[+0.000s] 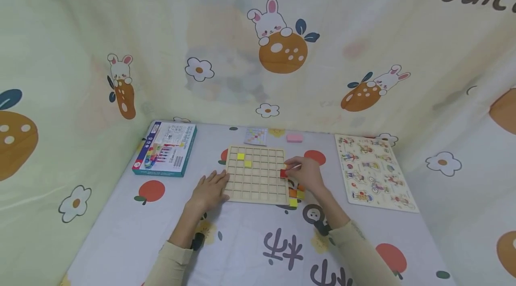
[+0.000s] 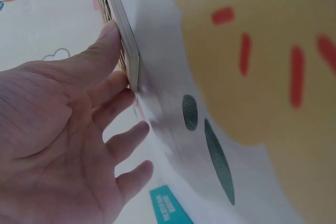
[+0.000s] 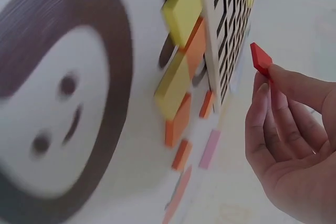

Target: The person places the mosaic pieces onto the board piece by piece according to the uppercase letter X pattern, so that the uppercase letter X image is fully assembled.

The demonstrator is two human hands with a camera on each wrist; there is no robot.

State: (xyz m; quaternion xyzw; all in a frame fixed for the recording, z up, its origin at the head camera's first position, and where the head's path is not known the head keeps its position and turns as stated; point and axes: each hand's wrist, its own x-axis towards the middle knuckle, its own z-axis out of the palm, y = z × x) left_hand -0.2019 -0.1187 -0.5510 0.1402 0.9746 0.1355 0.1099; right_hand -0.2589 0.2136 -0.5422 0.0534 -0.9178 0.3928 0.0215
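Within right hand (image 1: 308, 175), red tile (image 3: 260, 59)

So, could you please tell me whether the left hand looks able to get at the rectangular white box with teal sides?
Probably yes: the left hand only touches the edge of the square pale wooden grid board, and nothing visible stands between it and the box.

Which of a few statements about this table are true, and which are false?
1. The right hand pinches a red tile. True.
2. The left hand holds a yellow tile. False: it touches the edge of the grid board.
3. Two yellow tiles lie on the grid board. True.
4. In the head view, the flat box lies right of the grid board. False: it lies left.
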